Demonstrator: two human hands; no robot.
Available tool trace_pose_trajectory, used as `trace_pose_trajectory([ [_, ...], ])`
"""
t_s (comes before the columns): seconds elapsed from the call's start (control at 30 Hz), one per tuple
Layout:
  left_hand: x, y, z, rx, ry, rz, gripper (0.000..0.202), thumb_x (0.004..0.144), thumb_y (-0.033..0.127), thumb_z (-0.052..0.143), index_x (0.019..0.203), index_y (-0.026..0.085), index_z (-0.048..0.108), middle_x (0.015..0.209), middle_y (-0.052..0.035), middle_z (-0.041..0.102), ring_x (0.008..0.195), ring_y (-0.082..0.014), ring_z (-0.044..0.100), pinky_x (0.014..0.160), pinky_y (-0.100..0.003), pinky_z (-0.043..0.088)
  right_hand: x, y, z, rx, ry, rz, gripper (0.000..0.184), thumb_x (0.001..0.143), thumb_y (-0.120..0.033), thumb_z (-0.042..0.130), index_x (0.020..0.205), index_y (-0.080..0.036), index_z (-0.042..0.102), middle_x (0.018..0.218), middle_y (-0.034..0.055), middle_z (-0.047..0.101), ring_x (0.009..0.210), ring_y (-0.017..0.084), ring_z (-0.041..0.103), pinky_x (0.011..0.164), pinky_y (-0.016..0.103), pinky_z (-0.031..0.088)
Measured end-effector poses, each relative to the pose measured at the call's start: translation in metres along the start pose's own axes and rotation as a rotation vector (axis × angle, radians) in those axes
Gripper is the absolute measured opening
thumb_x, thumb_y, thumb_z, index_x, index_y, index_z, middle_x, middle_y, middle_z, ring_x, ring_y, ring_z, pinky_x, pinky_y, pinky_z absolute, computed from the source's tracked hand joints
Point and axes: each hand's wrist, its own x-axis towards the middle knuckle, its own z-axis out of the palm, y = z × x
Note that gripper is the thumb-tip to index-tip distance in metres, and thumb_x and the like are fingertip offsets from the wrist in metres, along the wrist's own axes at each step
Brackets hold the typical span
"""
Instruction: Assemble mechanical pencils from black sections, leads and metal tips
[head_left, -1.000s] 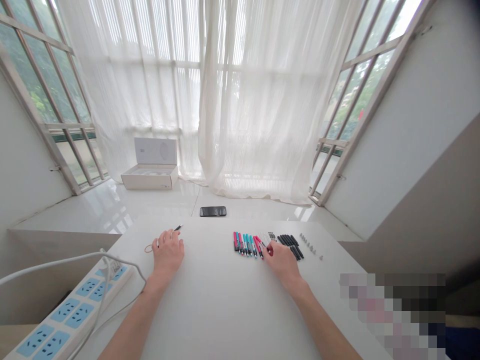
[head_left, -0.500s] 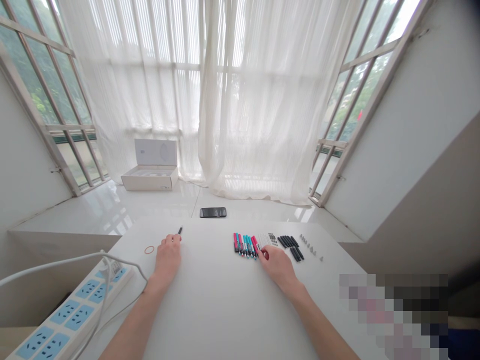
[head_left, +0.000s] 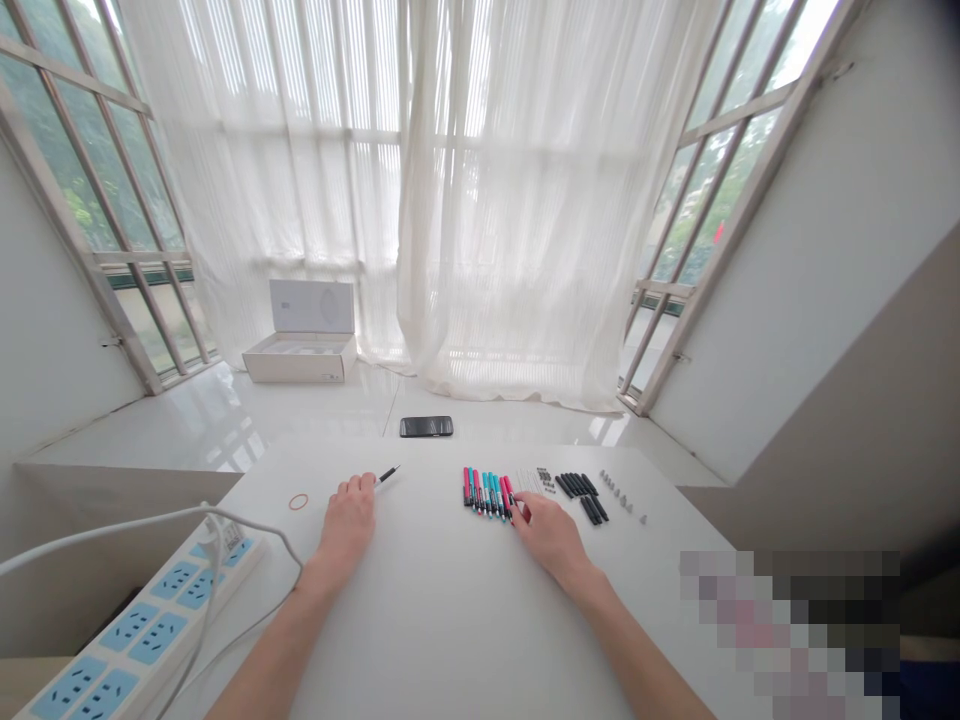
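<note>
Your left hand [head_left: 346, 520] closed around slim black pen [head_left: 388, 475], tip pointing far right. Right hand [head_left: 551, 540] curled at right end of pen row [head_left: 486, 492], grip unclear. Brushing fingers could knock row askew; loose grip could drop pen.

Sheer white curtains [head_left: 525, 200] hang across tall barred windows [head_left: 67, 130], above a glossy white floor [head_left: 172, 425], between pale walls [head_left: 840, 250].

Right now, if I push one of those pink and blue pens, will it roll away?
It probably will roll a little: the pink and blue pens look slim and round, and the white table top looks smooth and flat. They seem light for their size. Lying close together, one pushed pen might bump its neighbours too.
</note>
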Motion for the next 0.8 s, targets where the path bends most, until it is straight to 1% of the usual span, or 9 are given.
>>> trace_pose_trajectory([
  [0.13,-0.003,0.008,-0.001,-0.168,0.002,0.048,0.038,0.085,-0.003,0.033,0.114,0.014,0.051,0.107,-0.0107,0.06,0.097,-0.0201,0.058,0.083,-0.03,0.044,-0.001,-0.002,0.003,-0.012,0.003,-0.029,0.027,0.088,-0.026,0.047,0.106,-0.021,0.066,0.085,0.0045,0.069,0.076,0.018,0.06,0.064,0.025,0.036],
  [0.23,-0.008,0.02,-0.001,-0.329,0.002,0.129,0.031,0.091,0.005,0.033,0.115,0.017,0.049,0.112,-0.0094,0.058,0.098,-0.0179,0.06,0.08,-0.027,0.046,-0.001,-0.003,0.006,-0.013,0.012,-0.045,0.027,0.089,-0.027,0.047,0.107,-0.02,0.066,0.084,0.0044,0.069,0.077,0.018,0.061,0.064,0.025,0.037],
  [0.3,-0.012,0.03,-0.002,-0.394,-0.011,0.207,0.025,0.095,0.014,0.032,0.112,0.02,0.049,0.11,-0.0071,0.06,0.094,-0.0174,0.062,0.076,-0.026,0.047,-0.001,-0.003,0.007,-0.003,0.02,-0.062,0.027,0.089,-0.028,0.046,0.105,-0.02,0.066,0.082,0.0038,0.069,0.075,0.017,0.06,0.064,0.025,0.037],
  [0.37,-0.017,0.039,-0.003,-0.422,-0.028,0.286,0.021,0.097,0.021,0.032,0.108,0.022,0.05,0.104,-0.0043,0.062,0.085,-0.0165,0.064,0.069,-0.025,0.047,-0.002,-0.004,0.007,0.023,0.052,-0.08,0.027,0.09,-0.031,0.045,0.103,-0.021,0.067,0.079,0.0033,0.068,0.072,0.016,0.06,0.063,0.025,0.037],
  [0.5,-0.027,0.054,-0.008,-0.429,0.002,0.439,0.02,0.098,0.026,0.032,0.101,0.023,0.052,0.093,-0.0012,0.063,0.07,-0.0135,0.062,0.06,-0.022,0.043,-0.007,-0.012,0.0,0.198,0.136,-0.162,0.03,0.091,-0.04,0.045,0.098,-0.02,0.067,0.074,0.002,0.065,0.061,0.014,0.054,0.061,0.024,0.039],
  [0.57,-0.031,0.059,-0.01,-0.417,0.034,0.531,0.02,0.097,0.026,0.032,0.098,0.023,0.052,0.086,-0.0002,0.062,0.063,-0.0121,0.058,0.055,-0.021,0.04,-0.012,-0.022,-0.001,0.359,0.094,-0.218,0.034,0.091,-0.045,0.044,0.09,-0.019,0.066,0.07,0.001,0.062,0.057,0.013,0.049,0.058,0.024,0.039],
  [0.67,-0.035,0.063,-0.013,-0.386,0.083,0.657,0.019,0.097,0.026,0.034,0.098,0.023,0.052,0.076,0.001,0.058,0.057,-0.0117,0.054,0.052,-0.021,0.038,-0.021,-0.036,0.002,0.57,-0.05,-0.238,0.044,0.092,-0.05,0.039,0.069,-0.018,0.059,0.057,-0.0017,0.051,0.052,0.011,0.041,0.051,0.023,0.034],
  [0.73,-0.036,0.063,-0.014,-0.382,0.107,0.705,0.016,0.096,0.026,0.037,0.102,0.023,0.051,0.075,0.0015,0.056,0.055,-0.0116,0.053,0.051,-0.021,0.037,-0.025,-0.043,0.007,0.636,-0.111,-0.218,0.048,0.092,-0.052,0.037,0.06,-0.018,0.051,0.052,-0.0037,0.042,0.049,0.011,0.037,0.048,0.023,0.03],
  [0.8,-0.036,0.063,-0.014,-0.39,0.119,0.726,0.012,0.095,0.028,0.042,0.102,0.023,0.05,0.075,0.0019,0.056,0.054,-0.0113,0.053,0.05,-0.021,0.037,-0.027,-0.046,0.013,0.655,-0.133,-0.193,0.05,0.091,-0.054,0.037,0.057,-0.019,0.047,0.05,-0.0045,0.038,0.049,0.01,0.035,0.047,0.023,0.028],
])
